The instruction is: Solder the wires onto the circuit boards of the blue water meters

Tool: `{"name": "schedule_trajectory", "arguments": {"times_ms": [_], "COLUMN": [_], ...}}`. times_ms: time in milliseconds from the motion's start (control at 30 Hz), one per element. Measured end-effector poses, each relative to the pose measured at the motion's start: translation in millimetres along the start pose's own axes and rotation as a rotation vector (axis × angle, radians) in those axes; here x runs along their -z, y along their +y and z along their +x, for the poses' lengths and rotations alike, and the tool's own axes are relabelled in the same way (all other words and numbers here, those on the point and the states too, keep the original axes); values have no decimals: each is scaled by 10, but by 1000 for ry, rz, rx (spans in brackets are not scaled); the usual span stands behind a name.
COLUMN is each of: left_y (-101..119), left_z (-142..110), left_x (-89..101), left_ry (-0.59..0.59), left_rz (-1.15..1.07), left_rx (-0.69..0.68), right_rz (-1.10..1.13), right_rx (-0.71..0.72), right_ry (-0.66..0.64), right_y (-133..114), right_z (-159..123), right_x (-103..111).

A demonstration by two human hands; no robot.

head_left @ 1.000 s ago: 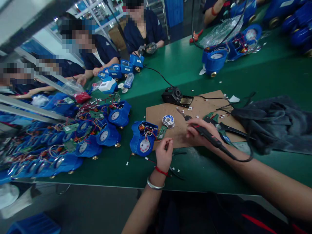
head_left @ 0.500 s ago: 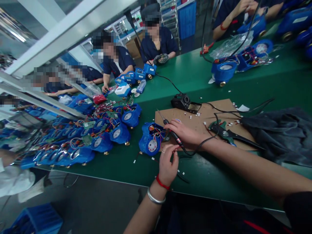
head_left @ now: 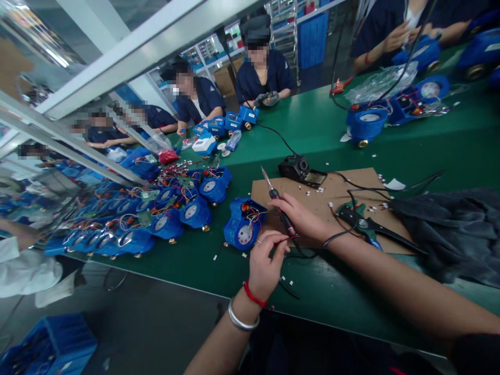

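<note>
In my right hand (head_left: 307, 216) is a soldering iron (head_left: 274, 193), its metal tip pointing up and away over the cardboard sheet (head_left: 260, 188). My left hand (head_left: 269, 258) is closed, thumb and forefinger pinching thin red and black wires (head_left: 291, 238) close beside the iron's handle. Just left of the hands sits a blue water meter (head_left: 244, 232), its round dial facing up. Coloured wires come out of its open housing, and part of them is hidden behind my right hand. Beyond the iron stands a black soldering stand (head_left: 297, 166).
Rows of blue meters (head_left: 162, 223) with loose wires fill the left side. Green-handled cutters (head_left: 365, 223) and a dark cloth (head_left: 453, 224) lie to the right. Small white connectors are scattered about. Co-workers sit across the green table (head_left: 312, 112). A blue crate (head_left: 74, 338) is on the floor.
The soldering iron's tip has swung up and away from the meter. My left hand's pinched wires now show beside the handle. The whole view has shifted slightly.
</note>
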State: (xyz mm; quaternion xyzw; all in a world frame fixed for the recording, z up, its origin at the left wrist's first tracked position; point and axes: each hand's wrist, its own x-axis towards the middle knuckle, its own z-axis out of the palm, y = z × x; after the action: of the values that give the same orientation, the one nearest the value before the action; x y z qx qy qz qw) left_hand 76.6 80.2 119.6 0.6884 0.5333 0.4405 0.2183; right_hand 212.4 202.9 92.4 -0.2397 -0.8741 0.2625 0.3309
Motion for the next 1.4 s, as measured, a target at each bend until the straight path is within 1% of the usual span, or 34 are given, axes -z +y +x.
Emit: {"name": "schedule_trajectory", "arguments": {"times_ms": [67,100,133,167,200,233,267,300,367,433,500,567,700,800,933,1100,1233,1300,1400], "left_y": [-5,-51,-129,-233,-355,-481,-600,-700,-819,-835,-790,-726,-627,-612,-624,-621,-630,-632,-632], "left_z": [31,51,74,100,126,152,176,196,221,230,226,213,193,215,244,232,281,339,464], "left_x": [174,282,392,495,583,650,693,714,706,669,634,611,603,629,635,576,556,552,521], "left_ry": [27,65,129,224,302,351,353,343,313,311,326,288,240,188,144,193,272,296,288], "left_rz": [156,242,318,368,390,383,362,352,351,378,414,402,468,490,513,504,481,473,471], "left_rx": [-108,-140,-141,-105,-31,48,121,165,200,201,201,229,213,190,203,215,208,199,178], "right_rz": [-4,-9,-18,-29,-40,-49,-56,-60,-58,-54,-54,-68,-103,-137,-176,-157,-147,-152,-166], "right_rx": [11,14,13,11,11,16,25,35,53,54,45,48,75,93,95,120,144,137,127], "right_ry": [8,8,2,-6,-15,-24,-32,-39,-48,-61,-71,-75,-99,-123,-140,-128,-120,-110,-43], "right_y": [15,25,33,40,43,42,33,17,-34,-92,-120,-101,15,73,54,-56,-104,-56,95], "right_z": [-20,-31,-40,-48,-52,-54,-51,-45,-31,-24,-35,-59,-119,-150,-143,-89,-73,-73,-78], "right_x": [-19,-28,-36,-42,-45,-45,-40,-32,-10,10,13,-7,-83,-129,-140,-86,-47,-47,-53]}}
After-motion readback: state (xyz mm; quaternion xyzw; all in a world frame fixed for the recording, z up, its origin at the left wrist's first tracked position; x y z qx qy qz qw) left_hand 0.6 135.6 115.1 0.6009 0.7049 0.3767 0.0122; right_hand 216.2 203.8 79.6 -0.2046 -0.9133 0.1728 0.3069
